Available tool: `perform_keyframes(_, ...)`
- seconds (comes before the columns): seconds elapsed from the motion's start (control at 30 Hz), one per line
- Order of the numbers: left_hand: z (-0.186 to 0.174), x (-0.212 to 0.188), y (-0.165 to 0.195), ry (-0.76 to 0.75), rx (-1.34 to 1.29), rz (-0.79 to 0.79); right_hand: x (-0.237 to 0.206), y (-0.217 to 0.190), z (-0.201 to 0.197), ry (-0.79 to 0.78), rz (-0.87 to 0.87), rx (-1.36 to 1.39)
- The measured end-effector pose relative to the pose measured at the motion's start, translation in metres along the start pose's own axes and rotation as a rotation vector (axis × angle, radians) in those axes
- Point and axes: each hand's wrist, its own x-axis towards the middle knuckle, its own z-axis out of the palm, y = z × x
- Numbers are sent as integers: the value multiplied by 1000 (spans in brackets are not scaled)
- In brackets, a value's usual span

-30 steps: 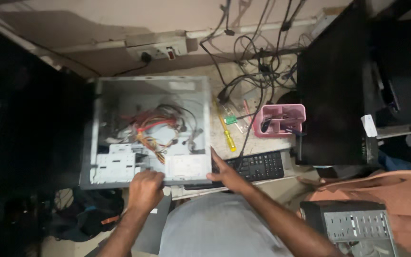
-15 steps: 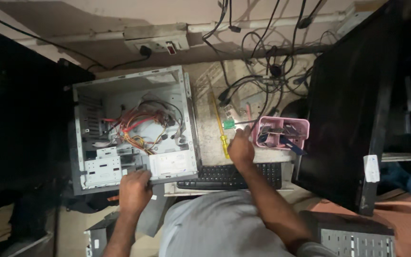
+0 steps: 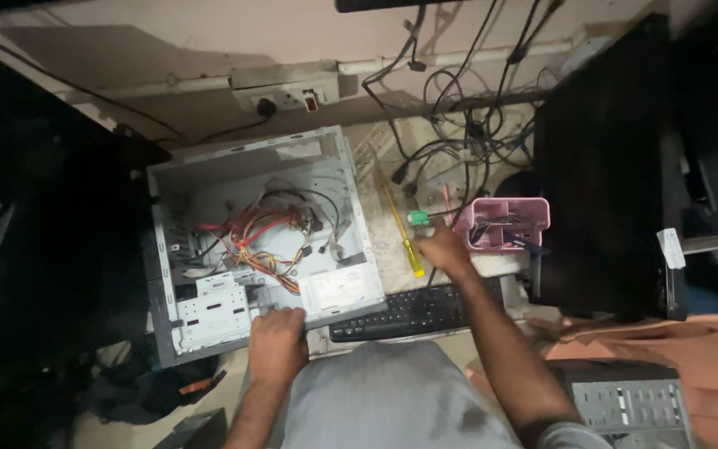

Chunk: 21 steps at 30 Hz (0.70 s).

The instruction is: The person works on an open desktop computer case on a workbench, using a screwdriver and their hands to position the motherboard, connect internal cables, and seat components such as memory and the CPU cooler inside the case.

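Note:
An open grey computer case [image 3: 178,179] lies on its side on the desk, with red, yellow and black wires [image 3: 263,237] inside. My left hand [image 3: 277,342] rests on its near edge, fingers curled over the metal by the drive bay [image 3: 213,312]. My right hand [image 3: 444,248] is stretched out to the right of the case, its fingertips at a green-handled screwdriver [image 3: 418,218]. Whether it grips that tool is hidden. A yellow-handled screwdriver [image 3: 414,259] lies just left of this hand.
A pink tray [image 3: 533,212] with small tools stands right of my right hand. A black keyboard [image 3: 413,309] lies at the desk's front edge. A black monitor [image 3: 604,166] stands to the right. Tangled cables [image 3: 459,141] and a wall socket strip [image 3: 284,96] are behind. Another case [image 3: 625,407] sits low right.
My right hand has left the keyboard's edge and moved forward and right to the screwdrivers beside the pink tray. My left hand has stayed on the case's near edge.

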Motion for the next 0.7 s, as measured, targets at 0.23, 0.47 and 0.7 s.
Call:
perform_keyframes(0.23,-7,-2,-15,17,-80,60,-32,60,-3,-452,463,923)
perform_keyframes(0.47,-39,2,-10,46,-444,-58,-159,-16,-29,-626,92,1219)
perform_keyframes(0.7,-53,38,23,-408,-1506,-197,-178,-154,-28,-55,-773,92)
